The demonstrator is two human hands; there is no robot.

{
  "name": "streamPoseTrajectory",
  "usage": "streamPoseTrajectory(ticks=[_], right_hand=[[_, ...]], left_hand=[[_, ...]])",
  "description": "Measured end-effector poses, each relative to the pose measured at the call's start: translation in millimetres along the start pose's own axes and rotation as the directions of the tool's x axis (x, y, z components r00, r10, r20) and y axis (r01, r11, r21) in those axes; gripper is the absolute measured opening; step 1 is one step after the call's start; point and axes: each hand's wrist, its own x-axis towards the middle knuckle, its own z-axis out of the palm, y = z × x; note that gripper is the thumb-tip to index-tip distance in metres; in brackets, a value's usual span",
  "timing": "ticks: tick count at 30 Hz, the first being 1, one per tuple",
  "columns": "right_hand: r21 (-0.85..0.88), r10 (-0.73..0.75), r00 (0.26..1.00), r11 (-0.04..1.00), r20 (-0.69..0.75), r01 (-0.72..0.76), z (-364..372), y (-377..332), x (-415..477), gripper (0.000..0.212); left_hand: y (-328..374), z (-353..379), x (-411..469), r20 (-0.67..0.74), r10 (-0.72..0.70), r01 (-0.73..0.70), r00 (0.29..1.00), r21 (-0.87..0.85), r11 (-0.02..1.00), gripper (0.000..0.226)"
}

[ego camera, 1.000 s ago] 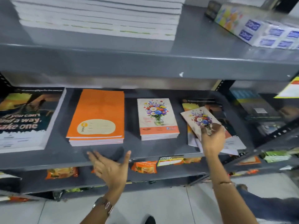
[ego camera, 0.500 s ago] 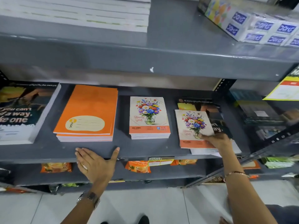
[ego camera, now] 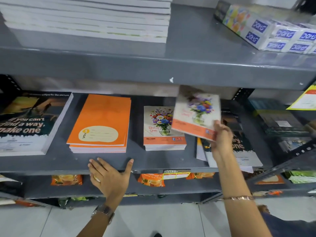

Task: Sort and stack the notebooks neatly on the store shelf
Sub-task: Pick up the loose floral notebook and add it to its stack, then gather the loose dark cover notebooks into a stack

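Note:
My right hand (ego camera: 220, 137) grips a flower-cover notebook (ego camera: 196, 115) by its lower right corner and holds it tilted in the air, overlapping the right edge of the flower notebook stack (ego camera: 160, 129) on the grey middle shelf (ego camera: 59, 161). To the left lies an orange notebook stack (ego camera: 100, 124), and further left a dark "make one" notebook stack (ego camera: 29, 124). Below my right hand sits a loose pile of dark-cover notebooks (ego camera: 242, 151). My left hand (ego camera: 109, 177) rests flat, fingers spread, on the shelf's front edge below the orange stack.
The upper shelf (ego camera: 196, 65) carries a tall stack of white-edged notebooks (ego camera: 89, 17) and boxed packs with blue labels (ego camera: 277, 36). Orange snack packets (ego camera: 150, 179) lie on the lower shelf. A neighbouring rack on the right holds dark books (ego camera: 280, 122).
My right hand has lifted the flower notebook off the right-hand pile and carried it up and leftward toward the flower stack. My left hand stays on the shelf edge.

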Motion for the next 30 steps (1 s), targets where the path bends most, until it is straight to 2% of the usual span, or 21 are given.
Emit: streamPoseTrajectory(ticks=[3, 6, 7, 9, 11, 14, 19, 23, 25, 27, 28, 30], right_hand=[[-0.190, 0.005, 0.997, 0.982, 0.082, 0.011, 32.4, 29.1, -7.0, 0.023], [-0.363, -0.044, 0.995, 0.929, 0.089, 0.073, 51.3, 53.7, -4.7, 0.017], [-0.459, -0.084, 0.993, 0.881, 0.079, 0.111, 53.1, 58.0, -1.8, 0.018], [-0.698, -0.150, 0.987, 0.699, 0.067, 0.153, 53.5, 64.0, 6.3, 0.035], [-0.819, -0.163, 0.985, 0.555, 0.064, 0.145, 50.9, 68.2, 10.3, 0.046], [-0.816, -0.153, 0.985, 0.557, 0.080, 0.153, 50.7, 74.9, 10.7, 0.047], [-0.715, -0.203, 0.979, 0.681, 0.026, 0.160, 44.7, 76.4, 5.3, 0.045], [-0.667, -0.355, 0.935, 0.692, 0.019, 0.277, 5.8, 67.8, 4.1, 0.030], [-0.665, -0.408, 0.913, 0.679, 0.012, 0.312, -21.1, 58.7, 9.3, 0.023], [-0.697, -0.422, 0.906, 0.658, -0.029, 0.284, -47.9, 48.1, 17.8, 0.023], [-0.718, -0.427, 0.903, 0.645, -0.055, 0.261, -61.6, 42.3, 22.5, 0.025], [-0.777, -0.443, 0.890, 0.595, -0.106, 0.204, -90.7, 29.3, 34.5, 0.030]], left_hand=[[-1.4, 0.8, 1.1, -0.004, -0.003, 0.003, 1.000, -0.015, 1.000, 0.126], [-0.3, -1.6, 0.9, -0.005, -0.017, 0.016, 1.000, -0.041, 0.999, 0.127], [0.3, -2.3, 0.7, -0.006, -0.022, 0.022, 1.000, -0.048, 0.999, 0.127], [0.3, -2.9, 1.4, -0.007, -0.027, 0.027, 1.000, -0.063, 0.998, 0.127], [-1.2, -1.7, 1.8, -0.002, -0.031, 0.030, 1.000, -0.070, 0.997, 0.127], [-5.0, 1.9, 3.0, 0.000, -0.032, 0.032, 0.999, -0.081, 0.996, 0.126], [-5.7, 2.1, 1.7, -0.006, -0.033, 0.033, 0.999, -0.103, 0.994, 0.126], [8.2, 2.3, -28.0, -0.054, -0.010, -0.001, 0.998, -0.205, 0.979, 0.121], [30.5, 4.6, -56.6, -0.024, 0.090, -0.093, 0.996, -0.247, 0.965, 0.114], [61.9, 8.5, -82.1, 0.046, 0.219, -0.193, 0.975, -0.320, 0.927, 0.101], [80.1, 11.8, -91.9, 0.092, 0.307, -0.254, 0.947, -0.370, 0.894, 0.093], [120.7, 23.1, -107.4, 0.210, 0.505, -0.367, 0.837, -0.467, 0.804, 0.082]])
